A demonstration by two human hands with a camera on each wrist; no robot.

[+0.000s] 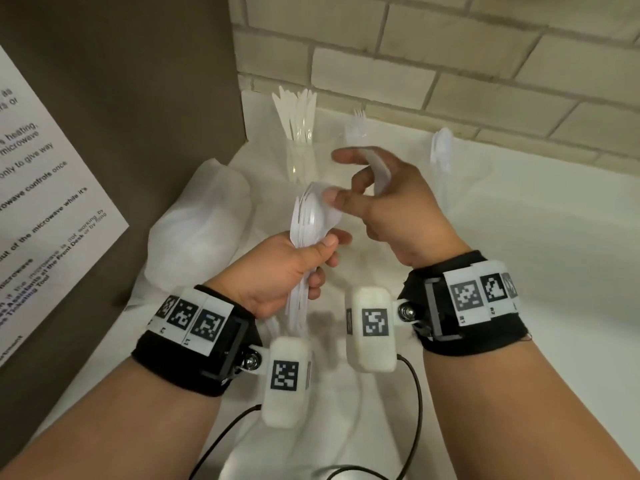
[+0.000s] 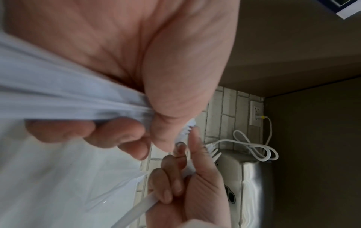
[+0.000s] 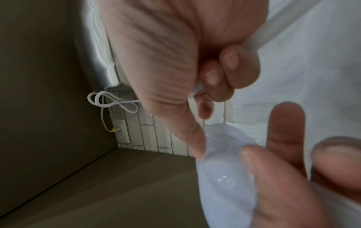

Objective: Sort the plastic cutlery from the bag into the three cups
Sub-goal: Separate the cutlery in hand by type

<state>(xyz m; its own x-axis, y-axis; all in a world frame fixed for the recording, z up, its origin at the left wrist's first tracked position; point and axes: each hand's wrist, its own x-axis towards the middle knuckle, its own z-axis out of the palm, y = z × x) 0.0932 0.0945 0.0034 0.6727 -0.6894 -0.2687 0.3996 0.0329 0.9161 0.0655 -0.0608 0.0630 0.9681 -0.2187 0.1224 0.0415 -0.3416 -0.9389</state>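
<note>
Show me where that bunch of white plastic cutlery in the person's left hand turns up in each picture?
Head view: the bunch of cutlery is at centre, upright in the left hand.
Left wrist view: its handles cross the left half, under the palm.
Right wrist view: a spoon bowl from it sits lower right, touched by the right hand.
Shared landmark: the brick wall.

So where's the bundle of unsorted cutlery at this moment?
Head view, centre: the cutlery bundle stands upright in the left hand, right hand touching its top.
</note>
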